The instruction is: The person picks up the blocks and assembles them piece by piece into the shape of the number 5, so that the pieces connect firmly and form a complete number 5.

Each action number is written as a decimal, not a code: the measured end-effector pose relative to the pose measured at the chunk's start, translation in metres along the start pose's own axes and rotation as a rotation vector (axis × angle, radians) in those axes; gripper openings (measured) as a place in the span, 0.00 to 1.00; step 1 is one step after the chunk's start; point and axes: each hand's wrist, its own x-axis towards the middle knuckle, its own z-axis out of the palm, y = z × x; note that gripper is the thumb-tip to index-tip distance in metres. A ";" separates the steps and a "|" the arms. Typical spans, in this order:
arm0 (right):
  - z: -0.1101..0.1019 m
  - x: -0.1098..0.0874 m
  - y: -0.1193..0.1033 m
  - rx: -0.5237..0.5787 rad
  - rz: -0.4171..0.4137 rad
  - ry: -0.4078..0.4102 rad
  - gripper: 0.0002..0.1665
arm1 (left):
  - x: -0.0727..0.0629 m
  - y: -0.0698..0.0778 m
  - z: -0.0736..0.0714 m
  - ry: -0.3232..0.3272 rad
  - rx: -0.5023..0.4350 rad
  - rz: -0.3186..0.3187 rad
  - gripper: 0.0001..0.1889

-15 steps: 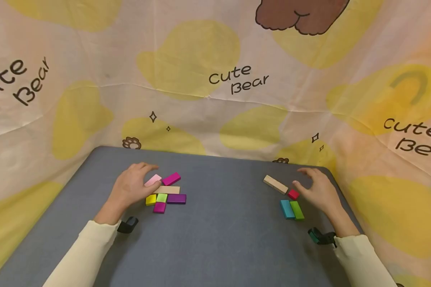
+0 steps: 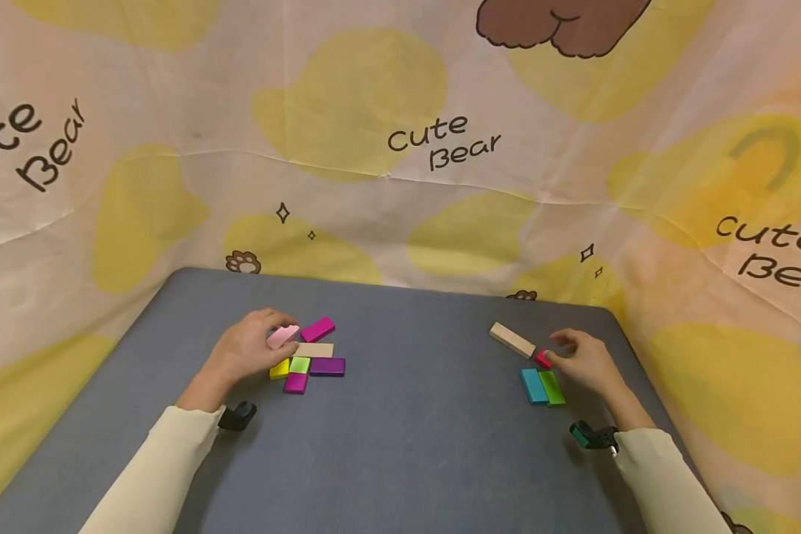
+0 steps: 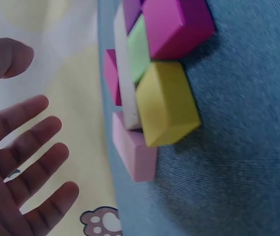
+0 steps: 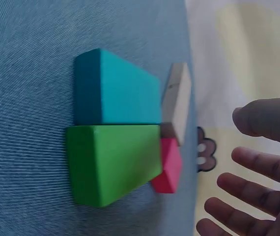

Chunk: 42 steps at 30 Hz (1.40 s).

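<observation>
My left hand hovers over the left group of blocks, thumb and fingers apart with nothing between them in the left wrist view. Nearest to it is a light pink block, partly covered by the hand in the head view. Around that lie a magenta block, a plain wooden block, a yellow block, a light green block, a purple block and a second magenta block. On the right, my right hand is beside a red block, its thumb tip overlapping that block's edge; the fingers are loosely bent and hold nothing.
A second wooden block lies slanted behind the red one. In front, a blue block and a green block lie side by side. The grey-blue table is bounded by a printed cloth at the back and sides.
My right hand has moved down and left to the red block, its fingers bending more. The left hand has sunk slightly toward the pink block. The blocks stay in place.
</observation>
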 end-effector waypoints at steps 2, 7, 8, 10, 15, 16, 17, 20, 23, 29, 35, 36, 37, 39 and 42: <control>0.005 0.002 0.005 0.008 0.004 -0.019 0.24 | 0.000 -0.003 0.003 -0.014 0.002 0.019 0.20; 0.014 0.004 0.013 0.039 0.011 -0.049 0.22 | 0.000 -0.010 0.010 -0.039 -0.036 0.048 0.18; 0.015 0.004 0.014 0.041 0.013 -0.050 0.21 | 0.000 -0.011 0.011 -0.041 -0.045 0.048 0.18; 0.017 0.005 0.015 0.042 0.014 -0.050 0.20 | 0.001 -0.014 0.014 -0.046 -0.051 0.056 0.18; 0.019 0.008 0.016 0.048 0.008 -0.043 0.18 | 0.002 -0.020 0.017 -0.066 -0.043 0.075 0.16; 0.020 0.008 0.016 0.051 0.006 -0.044 0.18 | 0.003 -0.020 0.017 -0.073 -0.043 0.070 0.15; 0.020 0.008 0.016 0.051 0.005 -0.044 0.17 | 0.003 -0.021 0.018 -0.079 -0.045 0.065 0.14; 0.022 0.009 0.017 0.048 0.007 -0.054 0.17 | 0.003 -0.022 0.019 -0.095 -0.050 0.034 0.13; 0.023 0.009 0.016 0.042 0.017 -0.059 0.16 | 0.003 -0.024 0.021 -0.104 -0.050 0.008 0.12; 0.025 0.009 0.017 0.042 0.016 -0.042 0.16 | 0.005 -0.026 0.022 -0.122 -0.044 -0.018 0.12; 0.027 0.010 0.021 0.039 0.014 -0.021 0.15 | 0.007 -0.025 0.020 -0.162 -0.039 -0.052 0.13; 0.027 0.010 0.021 0.043 0.015 -0.018 0.15 | 0.008 -0.025 0.020 -0.171 -0.037 -0.056 0.13; 0.028 0.009 0.021 0.045 0.017 -0.014 0.15 | 0.009 -0.024 0.019 -0.179 -0.034 -0.059 0.14; 0.028 0.008 0.021 0.051 0.023 -0.008 0.15 | 0.010 -0.024 0.019 -0.196 -0.033 -0.068 0.14; 0.026 0.007 0.020 0.052 0.033 0.004 0.15 | 0.012 -0.022 0.018 -0.220 -0.042 -0.072 0.15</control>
